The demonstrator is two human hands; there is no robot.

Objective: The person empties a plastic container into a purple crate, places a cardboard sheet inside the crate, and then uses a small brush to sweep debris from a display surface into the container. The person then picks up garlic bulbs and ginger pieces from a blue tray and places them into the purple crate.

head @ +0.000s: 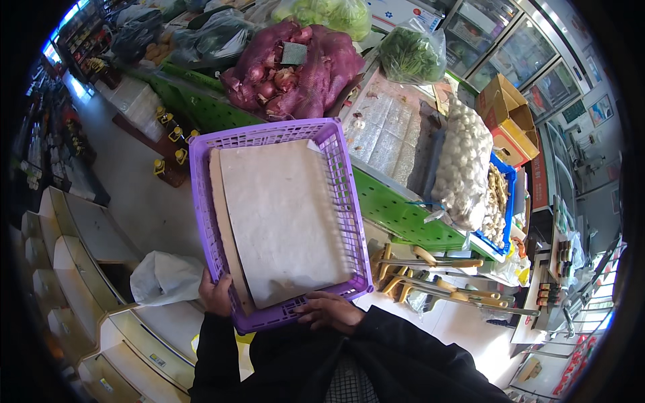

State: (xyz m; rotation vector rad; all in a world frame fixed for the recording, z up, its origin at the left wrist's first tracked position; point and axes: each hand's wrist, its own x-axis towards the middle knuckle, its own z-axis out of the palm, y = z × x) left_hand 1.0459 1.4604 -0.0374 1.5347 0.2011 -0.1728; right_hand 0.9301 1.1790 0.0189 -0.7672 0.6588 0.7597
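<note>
A purple plastic basket (357,206) with latticed walls is before me, its near end close to my body. Inside it lies a sheet of pale grey cardboard (287,221) over a browner piece (221,216) that shows along the left side. My left hand (216,293) grips the left wall near the close corner, thumb on the rim. At the near wall, my right hand (332,311) touches the basket with fingers loosely bent; whether it grips the rim is unclear. The basket's far rim overlaps the edge of a green produce stand (388,209).
The stand bears a mesh sack of red onions (297,75), bagged greens (410,53), a bag of garlic (461,166) and a blue crate (510,181) of ginger-like roots. Wooden-handled tools (443,287) project at right. Stepped shelving (80,262) and a white bag (166,278) stand left.
</note>
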